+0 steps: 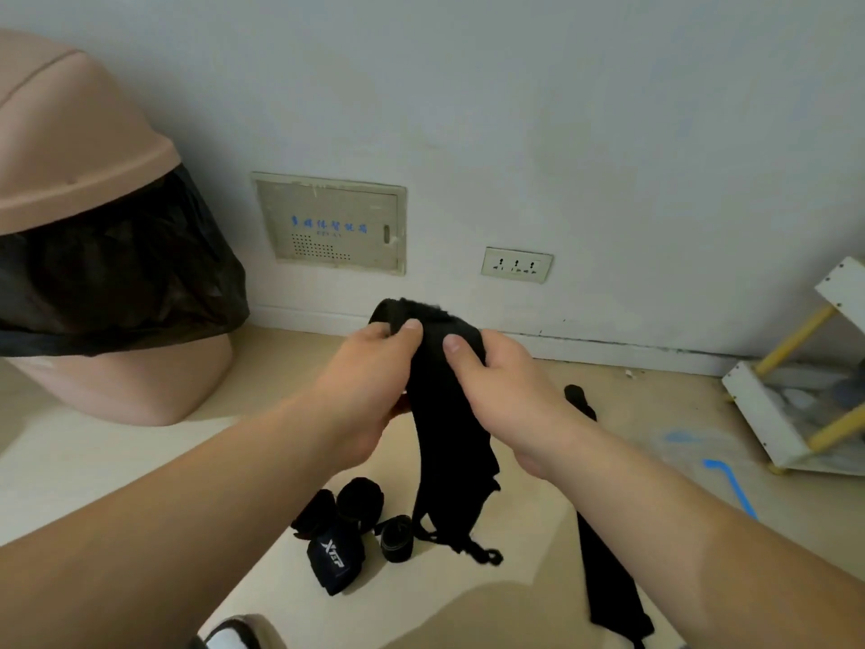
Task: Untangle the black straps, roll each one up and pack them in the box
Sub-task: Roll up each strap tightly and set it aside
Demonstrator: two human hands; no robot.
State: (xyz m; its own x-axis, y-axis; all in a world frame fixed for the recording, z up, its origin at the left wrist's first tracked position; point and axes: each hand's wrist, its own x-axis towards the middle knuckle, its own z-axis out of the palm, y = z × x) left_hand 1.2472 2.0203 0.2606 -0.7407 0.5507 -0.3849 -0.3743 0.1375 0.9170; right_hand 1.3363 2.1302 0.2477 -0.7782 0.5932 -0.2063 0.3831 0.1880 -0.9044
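Both my hands hold one black strap [449, 437] up in front of me. My left hand [370, 386] pinches its folded top end, and my right hand [496, 391] grips it just beside, thumb pressed on the fabric. The strap's free end hangs down to the floor with thin cords trailing. On the floor below lie rolled black straps [360, 501] and a smaller roll [397, 538], next to a dark wrap with white lettering [334, 557]. Another loose black strap [604, 569] lies stretched out on the floor under my right forearm. No box is in view.
A tan bin [84, 180] with a black liner stands at the left against the wall. A white rack with yellow legs [795, 395] sits at the right. A wall socket [516, 265] and a panel [330, 224] are straight ahead. Blue tape [730, 484] marks the floor.
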